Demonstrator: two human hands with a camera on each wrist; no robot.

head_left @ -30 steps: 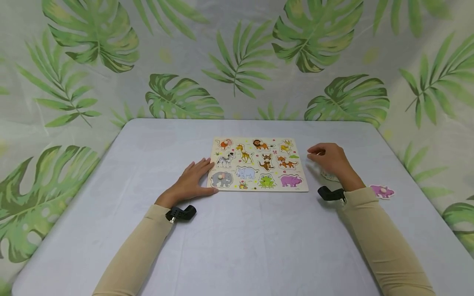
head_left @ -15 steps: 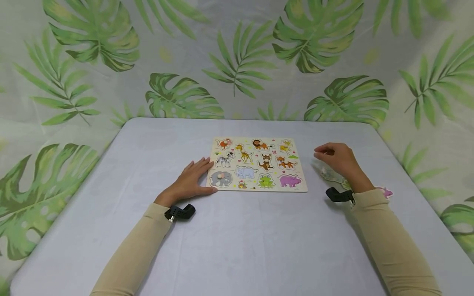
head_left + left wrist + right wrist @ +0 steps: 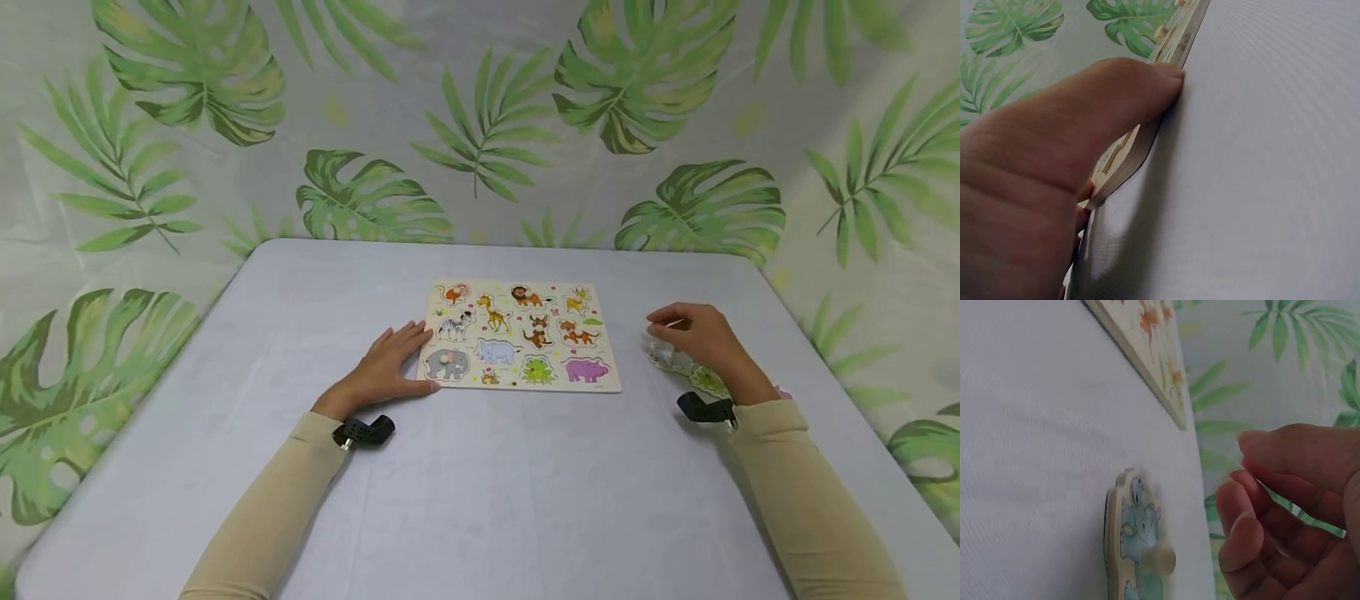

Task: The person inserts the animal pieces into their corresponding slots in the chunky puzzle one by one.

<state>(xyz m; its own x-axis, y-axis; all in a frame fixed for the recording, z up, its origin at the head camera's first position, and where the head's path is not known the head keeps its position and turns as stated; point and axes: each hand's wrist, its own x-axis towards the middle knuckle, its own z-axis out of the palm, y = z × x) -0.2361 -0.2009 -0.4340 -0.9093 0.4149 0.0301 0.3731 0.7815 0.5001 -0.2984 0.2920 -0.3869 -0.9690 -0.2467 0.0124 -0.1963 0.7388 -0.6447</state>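
A wooden knob puzzle board (image 3: 491,286) printed with animals lies mid-table. My left hand (image 3: 382,367) rests at its left end, fingers extended along the side. The thumb (image 3: 1141,90) touches the front edge in the left wrist view. To the right of the board, my right hand (image 3: 701,337) hovers with loosely bent fingers and nothing between them. Just below it lies a blue-grey animal puzzle piece (image 3: 1141,525) with a round wooden knob (image 3: 1163,558). Thumb and fingertips stand apart above that knob in the right wrist view.
A green frog puzzle piece (image 3: 708,381) lies partly under the right wrist. The purple hippo piece (image 3: 783,393) is mostly hidden behind the right sleeve. A grey elephant piece (image 3: 447,364) with a knob sits in the board. A leaf-print cloth (image 3: 517,108) hangs behind the table.
My right hand has moved right, away from the board, then down toward the blue-grey piece. Its sleeve now covers most of the purple hippo piece. The left hand has stayed at the board.
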